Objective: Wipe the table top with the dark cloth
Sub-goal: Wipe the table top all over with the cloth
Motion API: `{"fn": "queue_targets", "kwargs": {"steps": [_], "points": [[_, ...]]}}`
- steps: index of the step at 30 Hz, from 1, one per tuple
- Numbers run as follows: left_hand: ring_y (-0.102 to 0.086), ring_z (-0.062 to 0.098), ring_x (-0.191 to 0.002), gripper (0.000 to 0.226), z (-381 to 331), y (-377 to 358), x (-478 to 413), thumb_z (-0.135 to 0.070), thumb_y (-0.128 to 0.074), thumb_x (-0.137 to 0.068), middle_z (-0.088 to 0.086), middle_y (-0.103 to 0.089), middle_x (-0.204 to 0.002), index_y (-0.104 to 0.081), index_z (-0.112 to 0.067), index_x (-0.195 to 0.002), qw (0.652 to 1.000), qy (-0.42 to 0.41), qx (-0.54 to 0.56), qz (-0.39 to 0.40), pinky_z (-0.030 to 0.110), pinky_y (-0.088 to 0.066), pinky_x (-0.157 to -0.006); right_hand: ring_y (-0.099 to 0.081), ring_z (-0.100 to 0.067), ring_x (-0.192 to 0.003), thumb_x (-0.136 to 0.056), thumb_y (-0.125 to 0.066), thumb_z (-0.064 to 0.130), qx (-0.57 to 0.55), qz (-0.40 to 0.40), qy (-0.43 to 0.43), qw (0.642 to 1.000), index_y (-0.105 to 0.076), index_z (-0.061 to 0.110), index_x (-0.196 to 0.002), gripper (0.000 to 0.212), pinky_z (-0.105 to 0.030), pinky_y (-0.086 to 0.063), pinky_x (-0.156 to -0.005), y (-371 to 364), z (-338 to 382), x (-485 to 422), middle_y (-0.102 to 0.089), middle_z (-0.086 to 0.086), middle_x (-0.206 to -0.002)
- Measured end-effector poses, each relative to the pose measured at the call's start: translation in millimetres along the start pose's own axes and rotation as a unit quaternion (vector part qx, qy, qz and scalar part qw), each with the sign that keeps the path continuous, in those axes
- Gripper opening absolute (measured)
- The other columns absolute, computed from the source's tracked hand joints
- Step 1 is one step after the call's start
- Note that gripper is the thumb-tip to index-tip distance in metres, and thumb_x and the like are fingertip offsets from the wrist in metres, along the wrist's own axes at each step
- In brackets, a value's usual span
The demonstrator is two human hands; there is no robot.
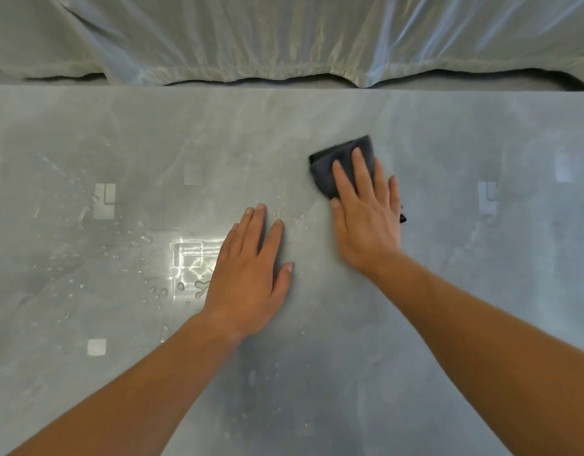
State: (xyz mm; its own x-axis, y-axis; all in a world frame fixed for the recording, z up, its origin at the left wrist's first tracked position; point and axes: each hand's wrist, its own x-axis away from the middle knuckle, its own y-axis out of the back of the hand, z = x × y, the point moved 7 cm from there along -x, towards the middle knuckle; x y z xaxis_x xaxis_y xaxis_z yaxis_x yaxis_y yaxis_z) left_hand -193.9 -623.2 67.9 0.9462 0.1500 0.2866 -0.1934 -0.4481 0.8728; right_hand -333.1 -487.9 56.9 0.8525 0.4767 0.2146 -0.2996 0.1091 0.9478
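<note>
- We see a pale, shiny fabric hanging in folds along the far edge of the grey table top
- Water droplets lie scattered over the left half of the table, thickest around a bright light reflection, and a few tiny ones sit between the two hands
- Fainter square reflections show on the surface at both left and right
- The left hand rests flat on the bare table near the centre, with its fingers straight and close together and nothing in it; its outer edge covers part of the bright reflection
- Nothing stands on the table between the cloth and the wet patch except this left hand
- The dark cloth lies on the table right of centre, beyond and to the right of the left hand, well short of the far edge
- The right hand presses down on the cloth with flat, straight fingers, thumb at its near-left edge, not curled round it
- The cloth is folded into a small pad; its exposed end points away from us and leans slightly left, in line with the fingers
- Its long axis seems to run near to far, but the hand covers the near part, so we cannot tell its full length
- A small dark scrap shows by the little-finger side of the right hand; we cannot tell what it is
</note>
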Motion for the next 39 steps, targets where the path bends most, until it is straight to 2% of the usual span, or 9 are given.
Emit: {"fn": "queue_targets", "kwargs": {"steps": [5, 9, 11, 18, 23, 25, 30, 33, 39], "points": [[0.005, 0.026, -0.153, 0.065, -1.5, 0.9, 13.7, -0.046, -0.035, -0.097, 0.014, -0.005, -0.166, -0.032, -0.011, -0.152, 1.0, 0.017, 0.007, -0.013, 0.042, -0.001, -0.124, -0.005, -0.029, -0.155, -0.103, -0.027, 0.044, 0.044, 0.055, 0.119, 0.99, -0.021, 0.032, -0.158, 0.057, -0.052, -0.007, -0.124, -10.9, -14.6, 45.3, -0.006, 0.003, -0.169], [0.0, 0.029, -0.153, 0.063, -5.3, -3.0, 31.3, -0.046, -0.035, -0.098, 0.016, -0.011, -0.165, -0.035, -0.012, -0.151, 1.0, 0.019, -0.008, -0.013, 0.043, 0.003, -0.123, -0.001, -0.027, -0.155, -0.104, -0.03, 0.039, -0.033, -0.003, -0.07, 0.997, -0.018, 0.034, -0.159, 0.056, -0.045, 0.001, -0.125, 1.3, -47.9, 25.7, -0.003, 0.005, -0.169], [-0.004, 0.031, -0.153, 0.064, -6.1, -6.9, 38.3, -0.046, -0.034, -0.097, 0.018, -0.015, -0.164, -0.036, -0.012, -0.15, 1.0, 0.021, -0.021, -0.009, 0.044, 0.001, -0.123, -0.001, -0.029, -0.155, -0.105, -0.032, 0.037, -0.028, -0.017, -0.084, 0.996, -0.018, 0.033, -0.159, 0.056, -0.045, 0.002, -0.125, -5.1, -31.2, 41.7, -0.002, 0.004, -0.169], [0.007, 0.025, -0.153, 0.068, -4.9, -11.7, 44.9, -0.048, -0.022, -0.094, 0.009, -0.002, -0.167, -0.023, -0.021, -0.156, 0.999, 0.042, -0.019, 0.013, 0.041, 0.003, -0.123, -0.006, -0.032, -0.155, -0.105, -0.028, 0.042, 0.062, 0.063, 0.144, 0.986, -0.022, 0.029, -0.158, 0.055, -0.053, -0.01, -0.124, -30.5, -10.8, 127.0, -0.007, 0.0, -0.169], [0.007, 0.025, -0.153, 0.068, -3.4, -11.6, 46.4, -0.05, -0.022, -0.095, 0.011, -0.001, -0.167, -0.023, -0.021, -0.156, 0.999, 0.041, -0.022, 0.01, 0.041, 0.004, -0.123, -0.002, -0.029, -0.155, -0.106, -0.031, 0.037, -0.011, 0.011, -0.035, 0.999, -0.017, 0.033, -0.159, 0.055, -0.046, -0.001, -0.125, -15.3, -33.9, 88.4, -0.002, 0.004, -0.169], [0.01, 0.024, -0.152, 0.068, -3.4, -13.7, 52.6, -0.051, -0.024, -0.096, 0.012, 0.002, -0.167, -0.022, -0.019, -0.156, 0.999, 0.045, -0.019, 0.005, 0.039, 0.008, -0.122, -0.001, -0.031, -0.155, -0.106, -0.031, 0.036, -0.004, -0.002, -0.053, 0.999, -0.014, 0.031, -0.159, 0.056, -0.049, -0.002, -0.125, -23.3, -18.3, 105.0, 0.0, 0.001, -0.169], [0.009, 0.024, -0.153, 0.063, -11.7, -21.5, 95.8, -0.045, -0.029, -0.096, 0.011, -0.001, -0.167, -0.026, -0.019, -0.153, 0.998, 0.066, 0.017, -0.015, 0.043, 0.003, -0.123, -0.006, -0.036, -0.154, -0.105, -0.036, 0.036, 0.053, 0.053, 0.14, 0.987, -0.022, 0.026, -0.159, 0.057, -0.057, -0.012, -0.123, -52.8, 13.5, 204.3, -0.008, -0.004, -0.169], [0.007, 0.025, -0.153, 0.06, -16.7, -34.8, 128.8, -0.044, -0.029, -0.097, 0.012, -0.004, -0.166, -0.029, -0.02, -0.152, 0.998, 0.067, 0.015, -0.007, 0.045, 0.0, -0.123, -0.011, -0.034, -0.154, -0.103, -0.037, 0.038, 0.064, 0.06, 0.183, 0.979, -0.025, 0.027, -0.158, 0.057, -0.056, -0.017, -0.122, -47.9, -2.7, 200.9, -0.011, -0.003, -0.169], [-0.001, 0.028, -0.153, 0.057, -18.4, -51.2, 163.9, -0.045, -0.031, -0.098, 0.012, -0.011, -0.165, -0.031, -0.021, -0.15, 0.996, 0.087, 0.014, -0.002, 0.049, -0.007, -0.123, -0.009, -0.037, -0.153, -0.105, -0.033, 0.033, 0.015, -0.011, 0.003, 1.0, -0.02, 0.025, -0.159, 0.056, -0.053, -0.009, -0.124, -35.1, -28.3, 163.6, -0.009, -0.004, -0.169]]}}
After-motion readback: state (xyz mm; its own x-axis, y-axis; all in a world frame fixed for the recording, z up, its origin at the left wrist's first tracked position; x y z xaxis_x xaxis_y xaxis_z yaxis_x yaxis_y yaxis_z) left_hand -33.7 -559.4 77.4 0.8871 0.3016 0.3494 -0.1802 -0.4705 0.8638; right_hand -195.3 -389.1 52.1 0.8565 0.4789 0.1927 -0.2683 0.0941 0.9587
